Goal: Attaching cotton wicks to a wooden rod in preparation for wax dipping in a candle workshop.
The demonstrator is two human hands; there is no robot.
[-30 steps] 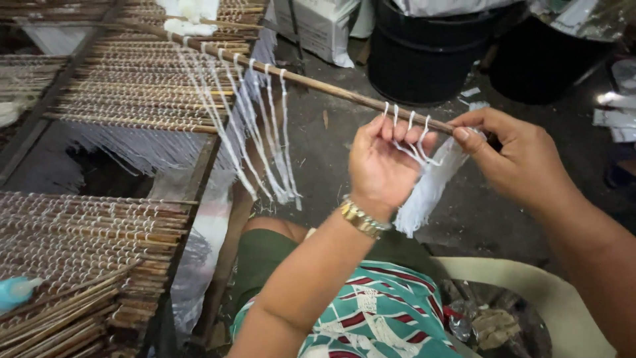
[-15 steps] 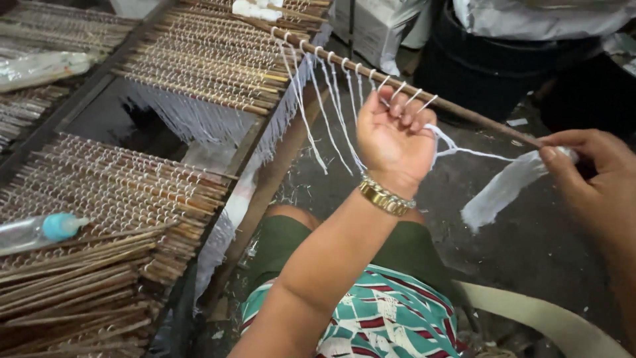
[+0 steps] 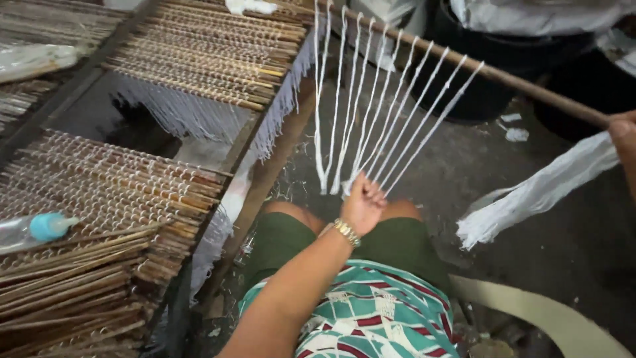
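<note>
The stick (image 3: 530, 89) in front of me runs on a slant, its far end up near the racks at the top middle and its near end down at the right edge, where my right hand (image 3: 624, 136) meets it. It is thin, brown and straight. White strings (image 3: 371, 126) hang from it in loops, spaced evenly along its upper half, each one a pale, flat strand. They do not hang straight down: they fan in towards one point low in the middle, so their long lines lean down and to the left.

That point is my left hand (image 3: 363, 204), just above my knees. Its fingers are curled tight together in a fist round the gathered lower ends of the strings, pulling them taut. A gold bracelet (image 3: 346, 232) sits on the wrist.

My right hand is mostly cut off by the edge of the view; it seems to grip the stick's end, but I cannot tell how the fingers lie. A loose white bundle (image 3: 536, 192) trails from just under it, down and left, frayed at its lower tip.

To my left, racks (image 3: 199, 59) hold many more sticks laid side by side, white fringe hanging from them.
</note>
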